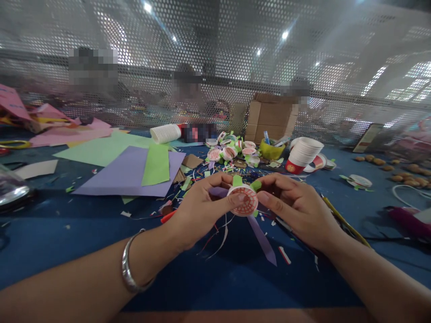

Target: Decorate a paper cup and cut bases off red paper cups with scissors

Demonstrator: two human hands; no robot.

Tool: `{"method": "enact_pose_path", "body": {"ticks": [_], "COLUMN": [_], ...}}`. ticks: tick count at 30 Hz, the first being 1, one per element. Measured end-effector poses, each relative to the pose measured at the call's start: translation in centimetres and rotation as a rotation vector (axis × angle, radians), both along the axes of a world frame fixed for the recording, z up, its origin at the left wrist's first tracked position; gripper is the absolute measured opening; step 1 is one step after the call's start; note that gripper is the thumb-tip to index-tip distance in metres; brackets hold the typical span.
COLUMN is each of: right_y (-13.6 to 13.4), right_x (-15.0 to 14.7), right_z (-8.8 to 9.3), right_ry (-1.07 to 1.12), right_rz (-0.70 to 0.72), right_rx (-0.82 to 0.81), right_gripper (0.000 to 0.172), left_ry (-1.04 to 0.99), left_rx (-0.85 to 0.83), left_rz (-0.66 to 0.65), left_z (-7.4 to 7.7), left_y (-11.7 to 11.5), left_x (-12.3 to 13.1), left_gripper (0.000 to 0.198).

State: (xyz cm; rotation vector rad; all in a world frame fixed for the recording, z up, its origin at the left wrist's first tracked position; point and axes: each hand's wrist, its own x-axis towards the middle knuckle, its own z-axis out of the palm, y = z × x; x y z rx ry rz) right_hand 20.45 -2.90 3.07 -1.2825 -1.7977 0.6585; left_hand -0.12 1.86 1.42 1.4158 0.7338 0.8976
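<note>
Nearest the camera came the forearms (84, 276), the left one wearing a silver bracelet (125, 264). The left hand (198, 208) had its grip pinched on a red-gridded paper disc (249, 205) above the blue worktop (215, 287); the right hand's (299, 204) grip met its green tab (256, 185), though whether clenched could not be told. A purple strip (262, 240) hung below. Scraps littered the way to heaped discs (230, 153), a yellow bowl (271, 150) and tilted cups (305, 152). Purple paper (114, 177) lay left; a cardboard box (269, 119) stood behind.

Perforated screen (222, 49) behind blue table (208, 287)
</note>
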Motion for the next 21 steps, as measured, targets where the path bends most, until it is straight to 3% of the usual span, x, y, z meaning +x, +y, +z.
{"method": "enact_pose_path", "body": {"ticks": [11, 21], "right_y": [0.03, -0.14], "right_x": [0.41, 0.37], "right_z": [-0.05, -0.88], "right_ry": [-0.095, -0.285], "right_rz": [-0.023, -0.043], "right_rx": [-0.016, 0.212], "right_gripper": [0.022, 0.021], "left_ry": [0.142, 0.154], "left_rx": [0.077, 0.125], "left_rz": [-0.004, 0.009], "left_z": [-0.11, -0.55], "left_y": [0.25, 0.25], "left_x": [-0.08, -0.25], "left_gripper": [0.03, 0.033]}}
